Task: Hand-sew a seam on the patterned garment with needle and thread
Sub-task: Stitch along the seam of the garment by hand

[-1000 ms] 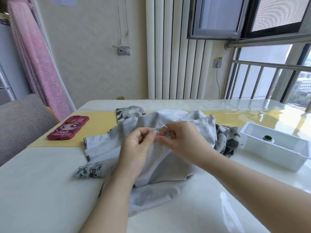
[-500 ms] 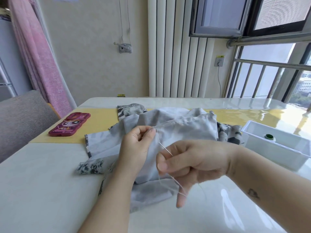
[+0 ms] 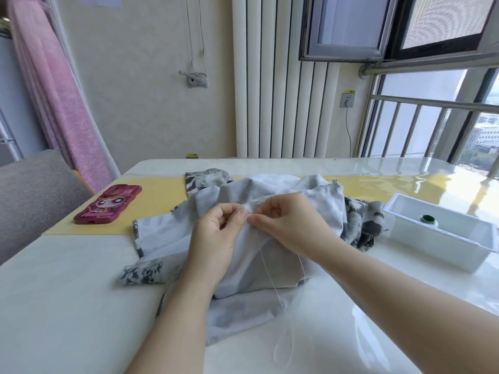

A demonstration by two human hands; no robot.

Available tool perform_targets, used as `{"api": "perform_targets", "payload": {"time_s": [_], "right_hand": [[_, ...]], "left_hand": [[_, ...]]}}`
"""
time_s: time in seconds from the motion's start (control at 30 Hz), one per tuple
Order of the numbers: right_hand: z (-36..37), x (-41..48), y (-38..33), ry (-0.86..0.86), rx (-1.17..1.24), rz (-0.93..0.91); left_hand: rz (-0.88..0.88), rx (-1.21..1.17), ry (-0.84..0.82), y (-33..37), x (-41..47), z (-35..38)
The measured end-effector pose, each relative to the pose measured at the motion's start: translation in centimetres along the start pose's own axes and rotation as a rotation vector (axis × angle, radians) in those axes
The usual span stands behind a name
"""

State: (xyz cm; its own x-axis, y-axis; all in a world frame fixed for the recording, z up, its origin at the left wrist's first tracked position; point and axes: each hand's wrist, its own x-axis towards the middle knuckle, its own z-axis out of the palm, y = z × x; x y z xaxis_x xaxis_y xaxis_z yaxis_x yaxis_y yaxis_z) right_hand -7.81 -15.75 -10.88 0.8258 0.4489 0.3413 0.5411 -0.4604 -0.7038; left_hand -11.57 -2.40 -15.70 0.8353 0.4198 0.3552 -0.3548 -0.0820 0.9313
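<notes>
From my remote seat, the fingers of the left hand are closed in a pinch on a raised fold of the garment, thumb against forefinger. I judge they hold it up so that the edge stands clear of the table and stays taut for the point to enter.

The right hand meets that fold from the other side, tips nearly touching the left ones. Its thumb and forefinger are pressed together on what I take to be the needle. Only a thin bright sliver of it shows above the forefinger, so I can't see where the point sits in the cloth. The remaining fingers are loosely curled and carry nothing that I can make out.

The thread drops from the pinch, runs down across the grey fabric and ends in a slack loop on the table near me. That slack tells me the stitch isn't pulled tight.

The garment lies heaped mid-table, pale reverse side up, with patterned edges showing at left and right. Part of it rests on a yellow runner.

Well to the left a phone in a red case lies on the runner. To the right, just beside the cloth, a white tray holds a small green-topped item, kept within reach.
</notes>
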Motion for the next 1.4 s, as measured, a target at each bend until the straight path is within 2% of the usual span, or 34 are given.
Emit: {"api": "perform_targets", "payload": {"time_s": [0.1,0.2,0.33,0.47,0.53,0.63,0.7,0.8,0.87,1.07,1.3,1.4], "right_hand": [[-0.6,-0.3,-0.1,-0.032,0.046,-0.028],[-1.5,-1.4,-0.9,-0.219,0.037,-0.127],[-2.1,-2.6,-1.8,-0.432,-0.185,-0.251],[-2.9,-3.0,-2.3,-0.552,-0.321,-0.262],[-3.5,-2.7,-2.6,-0.505,-0.306,-0.267],[-4.7,-1.3,-2.6,-0.246,-0.237,-0.236],[-5.1,-0.2,-2.3,-0.129,-0.246,-0.148],[-5.0,0.8,-1.7,-0.209,-0.273,0.019],[-4.9,1.2,-1.3,-0.244,-0.327,0.059],[-5.5,1.2,-0.8,-0.166,-0.345,0.049],[-4.4,0.6,-0.2,-0.124,-0.335,0.040],[-3.8,-0.8,-0.7,-0.068,-0.237,-0.033]], "left_hand": [[-0.001,0.015,-0.004,0.1,0.0,0.0],[-0.010,0.033,0.011,0.2,-0.1,0.0],[-0.013,0.040,0.023,0.4,-0.3,0.0],[-0.013,0.051,0.026,0.4,-0.3,0.0],[-0.012,0.065,0.031,0.4,-0.3,0.0],[-0.011,0.071,0.032,0.4,-0.3,0.0],[-0.009,0.083,0.029,0.4,-0.3,0.1],[0.008,0.083,0.026,0.5,-0.4,0.1],[0.022,0.091,0.008,0.6,-0.4,0.1],[-0.006,0.206,-0.127,0.6,-0.3,-0.7],[-0.001,0.221,-0.099,0.5,-0.4,-1.1],[0.002,0.189,-0.080,0.3,-0.5,-1.2]]}}
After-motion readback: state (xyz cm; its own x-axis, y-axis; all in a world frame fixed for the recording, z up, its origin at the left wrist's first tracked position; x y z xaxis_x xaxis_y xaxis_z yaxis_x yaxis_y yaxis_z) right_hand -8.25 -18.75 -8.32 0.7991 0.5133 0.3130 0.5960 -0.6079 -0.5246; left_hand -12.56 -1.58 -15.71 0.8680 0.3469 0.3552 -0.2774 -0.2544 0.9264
